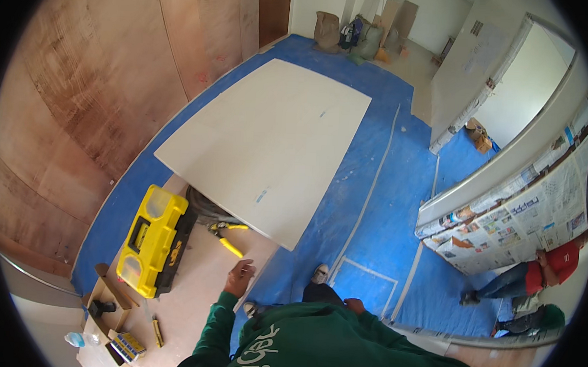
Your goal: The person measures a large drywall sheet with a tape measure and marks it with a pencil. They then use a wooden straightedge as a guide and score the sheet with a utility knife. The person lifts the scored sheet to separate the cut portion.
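My left hand (240,277) hangs over the pinkish board on the left, loosely curled with its fingers a little apart and nothing in it. Just beyond it lies a yellow-handled cutting tool (230,241), like pliers or snips, the closest thing to that hand. Beside my right thigh is my right hand (354,305); its fingers are too small and partly hidden to read. A large white panel (276,137) lies flat ahead of me. Left of the tool stands a yellow and black toolbox (150,241), lid closed. A dark coiled bundle (207,208) sits partly under the panel's near edge.
Blue sheeting (372,187) with taped lines covers the floor. At the lower left are an open wooden box (111,293), a bottle (75,339) and a small yellow-blue carton (127,347). A person in red (559,264) stands right by a newspaper-covered wall. Sacks (327,33) stand far back.
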The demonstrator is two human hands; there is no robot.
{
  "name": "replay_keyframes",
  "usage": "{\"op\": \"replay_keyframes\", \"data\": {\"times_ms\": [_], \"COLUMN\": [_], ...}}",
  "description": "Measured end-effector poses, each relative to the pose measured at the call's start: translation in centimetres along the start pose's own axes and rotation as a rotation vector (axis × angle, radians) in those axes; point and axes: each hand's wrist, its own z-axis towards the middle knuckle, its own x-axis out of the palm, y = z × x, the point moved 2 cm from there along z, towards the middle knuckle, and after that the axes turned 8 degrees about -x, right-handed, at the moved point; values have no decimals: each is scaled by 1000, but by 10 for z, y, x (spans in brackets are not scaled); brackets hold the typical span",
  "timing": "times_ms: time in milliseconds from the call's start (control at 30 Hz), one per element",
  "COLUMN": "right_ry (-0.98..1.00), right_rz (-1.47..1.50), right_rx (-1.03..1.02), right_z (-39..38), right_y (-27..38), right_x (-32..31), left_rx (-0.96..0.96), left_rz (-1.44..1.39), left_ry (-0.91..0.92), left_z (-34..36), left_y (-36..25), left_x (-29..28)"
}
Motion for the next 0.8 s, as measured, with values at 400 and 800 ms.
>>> {"op": "replay_keyframes", "data": {"times_ms": [400,800], "right_ry": [-318,-222], "right_rz": [1135,890], "right_rx": [465,-106], "right_z": [51,248], "right_y": [-138,-174], "right_x": [-305,-581], "left_rx": [-478,-554], "left_rz": [-359,-550], "left_ry": [-607,-1011], "left_z": [119,197], "left_y": [38,30], "left_x": [80,145]}}
